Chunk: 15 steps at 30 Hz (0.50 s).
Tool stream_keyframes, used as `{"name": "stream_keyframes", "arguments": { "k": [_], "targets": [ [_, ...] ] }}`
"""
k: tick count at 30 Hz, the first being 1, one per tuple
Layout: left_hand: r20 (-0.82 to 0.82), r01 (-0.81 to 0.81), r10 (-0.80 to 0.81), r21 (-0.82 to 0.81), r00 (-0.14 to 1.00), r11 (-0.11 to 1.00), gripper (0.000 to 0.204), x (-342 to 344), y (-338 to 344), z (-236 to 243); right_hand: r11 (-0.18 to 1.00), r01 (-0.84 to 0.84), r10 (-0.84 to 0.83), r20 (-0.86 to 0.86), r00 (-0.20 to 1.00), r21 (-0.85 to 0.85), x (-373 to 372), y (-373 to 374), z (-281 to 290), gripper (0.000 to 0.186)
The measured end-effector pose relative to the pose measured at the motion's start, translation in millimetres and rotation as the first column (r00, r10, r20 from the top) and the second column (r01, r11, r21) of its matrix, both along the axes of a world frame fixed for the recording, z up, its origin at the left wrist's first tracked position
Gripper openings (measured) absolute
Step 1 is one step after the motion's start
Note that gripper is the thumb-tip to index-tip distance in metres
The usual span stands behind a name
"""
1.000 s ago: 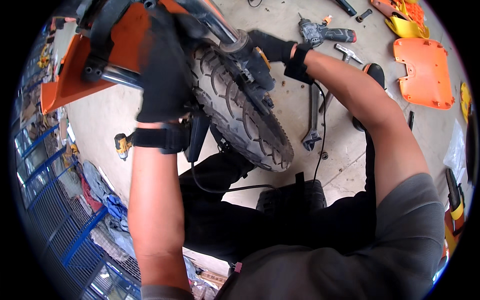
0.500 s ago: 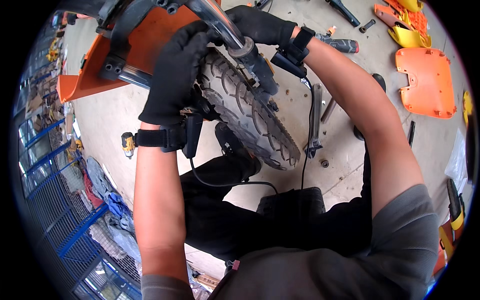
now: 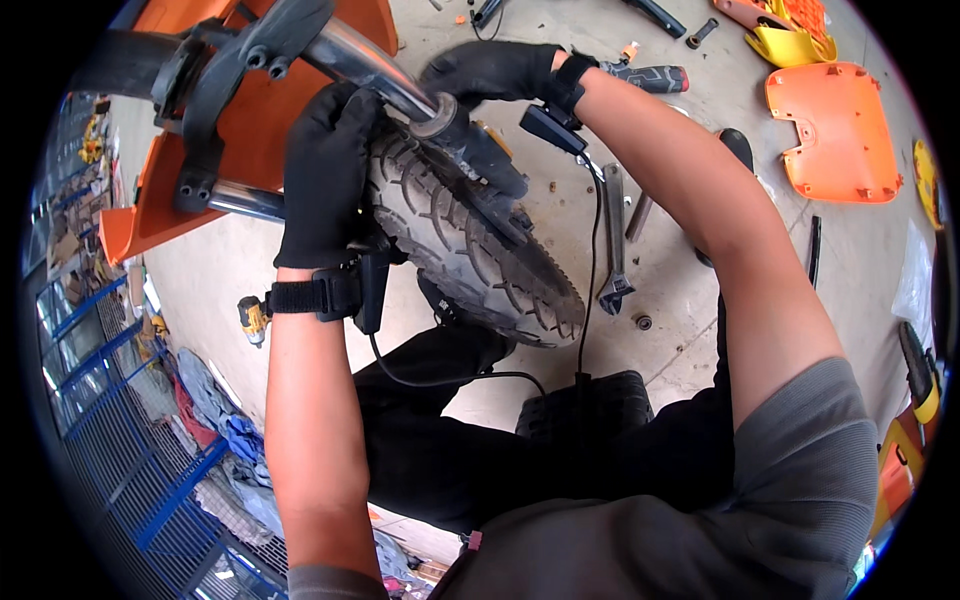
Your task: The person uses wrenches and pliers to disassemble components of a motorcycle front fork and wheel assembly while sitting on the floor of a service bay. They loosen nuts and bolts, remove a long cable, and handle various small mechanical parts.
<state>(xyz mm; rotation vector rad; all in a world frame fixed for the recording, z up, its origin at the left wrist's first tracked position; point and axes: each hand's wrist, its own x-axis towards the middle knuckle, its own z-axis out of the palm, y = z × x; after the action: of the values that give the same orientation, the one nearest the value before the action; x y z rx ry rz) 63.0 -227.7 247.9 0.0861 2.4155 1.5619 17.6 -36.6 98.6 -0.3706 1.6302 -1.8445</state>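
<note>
A knobbly black tyre on a wheel (image 3: 440,235) leans between the legs of a front fork (image 3: 370,65), whose bright tubes run to the upper left. My left hand (image 3: 325,180), in a black glove, is closed on the tyre's upper left side, its fingers bent over the top edge. Across the wheel, my right hand (image 3: 490,75), also gloved, reaches in behind the near fork leg; its fingertips are hidden there. An orange fender-like panel (image 3: 240,130) sits behind the fork. Black boxes with cables are strapped to both wrists.
On the floor to the right lie an adjustable wrench (image 3: 614,240), a grey-and-red power tool (image 3: 655,78), an orange cover (image 3: 835,135) and small loose parts. A yellow drill (image 3: 253,318) stands at the left, near blue metal fencing (image 3: 130,440) and piled cloth. A black shoe pokes out beside the wheel.
The view has turned slightly. The fork, wheel and both hands now sit farther left in the picture, and more of the fork clamp shows. Both hands stay at the wheel.
</note>
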Motion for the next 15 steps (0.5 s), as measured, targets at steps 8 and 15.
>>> {"name": "stream_keyframes", "arguments": {
  "k": [8,15],
  "targets": [
    [0.023,-0.046,0.044,0.131,0.999,0.99,0.019,3,8,2,0.95,-0.289,0.311,0.315,0.897,-0.116,35,-2,-63,0.036],
    [-0.078,-0.002,0.005,0.047,0.997,0.999,0.022,-3,3,10,0.945,-0.327,0.321,0.286,0.903,-0.028,30,-13,-77,0.031]
  ]
}}
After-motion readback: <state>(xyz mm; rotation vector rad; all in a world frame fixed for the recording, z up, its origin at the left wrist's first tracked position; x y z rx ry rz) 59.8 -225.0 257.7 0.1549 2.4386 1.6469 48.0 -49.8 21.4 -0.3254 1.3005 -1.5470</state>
